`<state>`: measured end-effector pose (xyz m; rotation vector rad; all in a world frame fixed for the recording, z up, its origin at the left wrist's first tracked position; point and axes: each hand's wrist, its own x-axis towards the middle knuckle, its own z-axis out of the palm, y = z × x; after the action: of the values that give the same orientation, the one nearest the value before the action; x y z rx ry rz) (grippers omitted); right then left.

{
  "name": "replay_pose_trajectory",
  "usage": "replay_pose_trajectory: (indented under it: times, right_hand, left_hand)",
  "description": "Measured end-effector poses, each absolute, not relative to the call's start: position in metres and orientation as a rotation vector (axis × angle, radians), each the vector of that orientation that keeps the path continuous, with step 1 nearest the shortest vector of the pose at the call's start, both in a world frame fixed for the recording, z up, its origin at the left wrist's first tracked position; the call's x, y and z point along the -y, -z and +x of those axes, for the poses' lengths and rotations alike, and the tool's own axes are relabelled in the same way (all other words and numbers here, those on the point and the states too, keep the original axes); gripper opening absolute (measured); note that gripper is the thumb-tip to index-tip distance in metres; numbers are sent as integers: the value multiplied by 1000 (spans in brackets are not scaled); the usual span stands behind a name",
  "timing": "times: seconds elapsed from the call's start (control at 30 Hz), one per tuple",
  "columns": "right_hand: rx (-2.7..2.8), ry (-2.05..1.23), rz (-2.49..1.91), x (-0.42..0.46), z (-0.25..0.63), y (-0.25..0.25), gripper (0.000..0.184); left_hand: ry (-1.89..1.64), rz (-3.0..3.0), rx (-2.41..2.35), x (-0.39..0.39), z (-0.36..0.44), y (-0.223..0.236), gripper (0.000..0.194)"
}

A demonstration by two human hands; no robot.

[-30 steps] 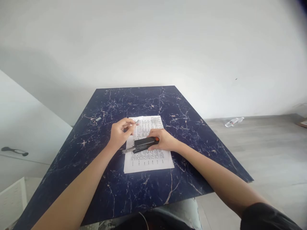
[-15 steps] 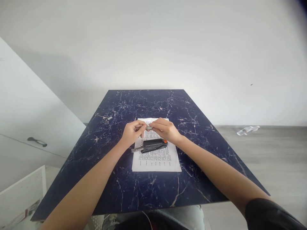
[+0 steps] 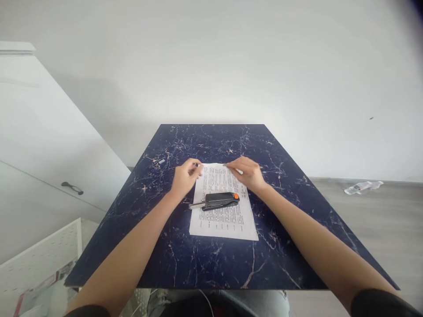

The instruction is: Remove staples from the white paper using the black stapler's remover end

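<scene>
Stapler [image 3: 220, 200] is lying crosswise on the paper [image 3: 224, 230], metal end pointing left, orange end right. Beyond it, by the paper's far edge, our left hand [image 3: 183, 177] is curling, its hold unclear; our right hand [image 3: 250, 173] is pinching a small grey strip [image 3: 225, 164].

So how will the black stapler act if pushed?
The stapler would probably slide rather than roll, being long and low. It may drag the printed paper along, since it rests on it. The metal rail juts from its left end, so that might shift or catch.
</scene>
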<state>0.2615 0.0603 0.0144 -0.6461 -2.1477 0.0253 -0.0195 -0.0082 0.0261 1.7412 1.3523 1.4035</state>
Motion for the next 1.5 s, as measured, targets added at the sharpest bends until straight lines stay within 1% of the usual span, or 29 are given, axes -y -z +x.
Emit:
replay_pose_trajectory:
  times: [0.07, 0.1, 0.17, 0.2, 0.27, 0.33, 0.5, 0.6, 0.7, 0.8, 0.87, 0.93, 0.97, 1.03, 1.07, 1.13, 1.17, 1.2, 1.3, 1.33, 1.5]
  right_hand:
    - [2080, 86, -982, -79, 292, -8, 24]
    - [2052, 162, -1185, -88, 309, -6, 27]
    - [1989, 256, -1540, -103, 338, -2, 32]
    - [1966, 272, -1678, -109, 349, 0, 33]
    - [1958, 246, -1876, -116, 361, 4, 34]
    - [2008, 198, -1935, -119, 364, 8, 36]
    - [2124, 190, -1838, -120, 359, 18, 49]
    - [2153, 207, -1831, -120, 360, 20, 55]
    - [2157, 193, -1800, -121, 362, 20, 57]
    - [2025, 148, -1718, -118, 358, 10, 52]
    - [1915, 75, -1583, -107, 348, -3, 41]
    - [1927, -118, -1388, -85, 329, -20, 33]
    - [2000, -276, -1272, -69, 317, -29, 34]
    - [2259, -625, -993, -34, 290, -44, 38]
    - [2361, -723, -874, -16, 277, -49, 46]
    - [2523, -790, -759, 12, 254, -53, 73]
    - [2581, -774, -756, 21, 246, -52, 76]
    - [2627, -757, -773, 27, 240, -50, 72]
    - [2687, -759, -861, 22, 237, -43, 45]
    - [2685, -770, -888, 16, 240, -41, 40]
    - [2609, -736, -997, -3, 259, -34, 34]
  left_hand:
    - [-1375, 1837, -1762, 0, -49, -25, 21]
    - [-1289, 1877, -2007, -4, -64, -23, 22]
    - [-1038, 1839, -2444, -10, -93, -18, 34]
    - [-922, 1770, -2569, -12, -104, -15, 40]
    - [-768, 1722, -2617, -14, -117, -9, 45]
    - [-700, 1743, -2573, -15, -122, -6, 41]
    - [-626, 1863, -2562, -16, -122, -8, 26]
    - [-636, 1941, -2538, -20, -120, -8, 24]
    - [-799, 2024, -2348, -23, -110, -8, 26]
    - [-984, 2130, -1977, -22, -92, -10, 28]
    - [-991, 2219, -1734, -18, -80, -12, 30]
    - [-930, 2317, -1579, -13, -71, -14, 32]
    - [-898, 2357, -1527, -11, -68, -15, 32]
    - [-880, 2387, -1454, -6, -64, -18, 31]
    - [-892, 2375, -1424, -4, -62, -19, 30]
    - [-952, 2317, -1381, 0, -59, -23, 27]
    - [-991, 2281, -1365, 2, -57, -24, 25]
    - [-1033, 2248, -1349, 4, -55, -26, 23]
    - [-1097, 2183, -1280, 9, -49, -31, 17]
    - [-1080, 2176, -1250, 10, -48, -32, 16]
    - [-880, 2171, -1128, 15, -37, -36, 13]
